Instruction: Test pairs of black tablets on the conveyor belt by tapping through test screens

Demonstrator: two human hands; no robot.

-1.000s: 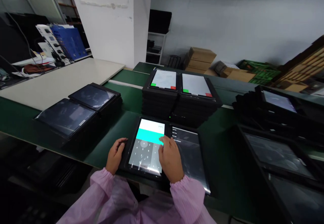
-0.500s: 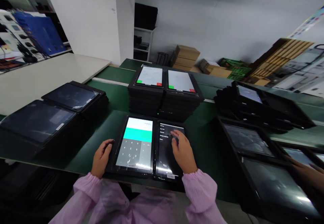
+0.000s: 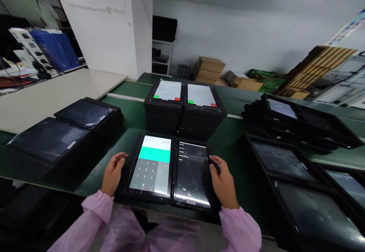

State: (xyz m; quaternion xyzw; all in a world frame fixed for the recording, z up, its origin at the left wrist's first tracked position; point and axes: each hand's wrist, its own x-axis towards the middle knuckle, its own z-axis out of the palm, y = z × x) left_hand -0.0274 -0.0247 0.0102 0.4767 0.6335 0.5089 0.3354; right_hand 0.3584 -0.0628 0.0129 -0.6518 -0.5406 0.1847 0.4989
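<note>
Two tablets lie side by side in a black tray (image 3: 123, 191) in front of me. The left tablet (image 3: 154, 172) shows a calculator keypad under a turquoise band. On the right tablet (image 3: 191, 179) a short text menu stands on a dark screen. My left hand (image 3: 112, 174) is beside the tray's left edge, fingers loosely bent and thumb apart, holding nothing. At the tray's right edge is my right hand (image 3: 224, 183), also open with bent fingers. Whether either hand touches the tray I cannot tell.
Behind the tray stands a stack of black trays (image 3: 164, 117), topped by two lit tablets (image 3: 168, 90). Dark tablets (image 3: 51, 138) lie at left. More trays (image 3: 288, 126) and tablets (image 3: 316, 210) crowd the right. Cardboard boxes (image 3: 209, 69) sit by the wall. A person (image 3: 48, 12) is at far left.
My right hand has moved right, off the right tablet's screen to the tray's right edge. My left hand has barely moved. The other person's hand at far right has left the view.
</note>
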